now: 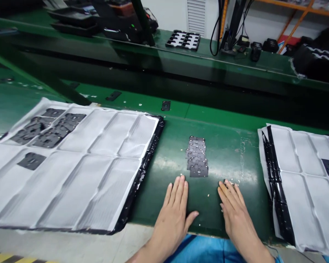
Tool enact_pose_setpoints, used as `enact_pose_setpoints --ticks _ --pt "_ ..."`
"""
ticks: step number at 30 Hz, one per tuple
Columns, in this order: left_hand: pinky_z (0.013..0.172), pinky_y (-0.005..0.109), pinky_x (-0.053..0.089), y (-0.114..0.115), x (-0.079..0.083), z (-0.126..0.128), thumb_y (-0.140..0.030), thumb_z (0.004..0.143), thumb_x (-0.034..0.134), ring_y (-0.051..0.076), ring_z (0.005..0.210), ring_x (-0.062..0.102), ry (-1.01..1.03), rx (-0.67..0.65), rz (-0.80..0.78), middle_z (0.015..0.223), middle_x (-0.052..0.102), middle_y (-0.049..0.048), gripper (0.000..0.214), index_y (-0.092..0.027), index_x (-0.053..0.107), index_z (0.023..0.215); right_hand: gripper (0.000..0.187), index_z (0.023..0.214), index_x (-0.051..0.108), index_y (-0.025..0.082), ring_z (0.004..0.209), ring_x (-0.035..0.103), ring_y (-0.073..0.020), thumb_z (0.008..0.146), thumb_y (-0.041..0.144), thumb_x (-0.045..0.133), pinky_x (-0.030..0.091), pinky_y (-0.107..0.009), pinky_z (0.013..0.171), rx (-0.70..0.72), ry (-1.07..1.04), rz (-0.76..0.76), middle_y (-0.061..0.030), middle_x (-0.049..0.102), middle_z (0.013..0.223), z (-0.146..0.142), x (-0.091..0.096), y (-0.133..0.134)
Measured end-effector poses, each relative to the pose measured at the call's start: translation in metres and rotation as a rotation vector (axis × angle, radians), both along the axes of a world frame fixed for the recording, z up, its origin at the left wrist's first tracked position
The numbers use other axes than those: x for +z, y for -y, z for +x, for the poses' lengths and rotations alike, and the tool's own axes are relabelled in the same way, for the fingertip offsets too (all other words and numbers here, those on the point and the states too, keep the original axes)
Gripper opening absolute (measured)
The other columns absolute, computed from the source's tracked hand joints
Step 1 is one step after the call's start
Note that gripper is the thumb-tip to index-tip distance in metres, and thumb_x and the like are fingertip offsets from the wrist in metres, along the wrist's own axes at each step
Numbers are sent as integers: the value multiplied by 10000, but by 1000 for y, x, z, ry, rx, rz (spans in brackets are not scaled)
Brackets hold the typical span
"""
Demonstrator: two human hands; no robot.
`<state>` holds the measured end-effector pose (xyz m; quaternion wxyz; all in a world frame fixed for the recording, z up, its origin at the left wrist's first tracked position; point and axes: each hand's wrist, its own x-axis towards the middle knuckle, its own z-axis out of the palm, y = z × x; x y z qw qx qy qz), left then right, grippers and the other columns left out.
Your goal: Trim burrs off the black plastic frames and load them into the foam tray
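Observation:
Both hands lie flat on the green bench top [170, 153] near its front edge. My left hand [175, 210] has its fingers stretched out together, holding nothing. My right hand [234, 208] is flat too, fingers extended, empty. Just beyond the fingertips, between the hands, lies an overlapping row of several flat dark grey parts [196, 157]; neither hand touches it. Small white crumbs dot the surface around the hands.
A large black tray lined with white sheet [79, 164] sits at the left, with several dark parts [48, 129] at its far corner. A second lined tray [304, 182] is at the right. Behind runs a raised green conveyor shelf with a black parts tray [183, 39], cables and devices.

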<state>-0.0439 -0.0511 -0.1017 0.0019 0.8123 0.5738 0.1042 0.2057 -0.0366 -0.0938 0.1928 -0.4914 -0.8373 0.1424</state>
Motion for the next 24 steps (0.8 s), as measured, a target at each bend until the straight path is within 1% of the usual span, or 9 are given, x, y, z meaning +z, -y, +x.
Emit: enact_pose_setpoints --ticks 3,5,8,10,13,16,19,22,24 --pt "1223 560 393 1 2 17 -446 1018 545 413 1579 301 34 -104 -30 1694 292 304 891 -5 121 1665 692 1636 397 219 1471 523 -288 989 -26 401 469 -610 1199 -88 -44 45 -117 587 1557 10 -2 -3" --pt "1226 549 395 -1 4 32 -448 988 601 416 1574 311 63 -186 -60 1692 310 292 868 -20 224 1643 658 1582 494 232 1405 592 -282 988 -32 392 515 -585 1167 -142 -90 79 -118 647 1489 13 -2 -6" --pt "1235 562 382 0 7 48 -399 966 646 415 1571 320 107 -231 -102 1694 322 276 782 -41 350 1595 598 1491 606 240 1308 667 -274 993 -21 402 602 -518 1076 -189 -150 124 -121 699 1409 17 2 -9" --pt "1235 538 399 3 9 48 -312 980 622 373 1567 349 144 -277 -117 1690 363 235 672 -80 402 1570 583 1450 642 246 1250 702 -258 991 -24 404 634 -465 1027 -196 -191 143 -118 716 1373 18 5 -11" --pt "1192 498 469 -1 12 30 -196 1003 549 323 1517 447 216 -327 -111 1640 469 183 539 -148 460 1532 554 1398 676 247 1186 731 -240 1001 -22 400 638 -417 1002 -202 -237 146 -110 732 1319 17 8 -13" --pt "1081 521 548 -32 21 6 -207 1040 503 335 1380 581 269 -190 -56 1518 584 179 467 -204 478 1506 424 1341 697 226 1103 745 -247 1037 43 465 643 -400 941 -215 -253 123 -116 741 1239 10 11 -19" --pt "1038 571 543 -80 32 -8 -315 1023 587 387 1300 592 258 -7 -24 1452 579 216 508 -177 457 1494 328 1316 695 215 1087 722 -281 1042 122 542 627 -437 920 -240 -255 78 -133 722 1228 -11 18 -36" --pt "1064 579 510 -118 38 -7 -324 941 707 407 1296 548 254 77 -111 1452 528 234 618 -124 454 1468 390 1361 664 216 1234 627 -345 985 118 624 561 -531 1023 -248 -181 10 -160 636 1409 -42 29 -65" --pt "1047 560 517 -130 38 -4 -290 903 741 393 1242 562 259 94 -167 1388 556 211 604 -119 490 1425 509 1421 616 205 1316 550 -381 930 95 690 510 -579 1063 -226 -100 -66 -170 556 1523 -61 36 -86"
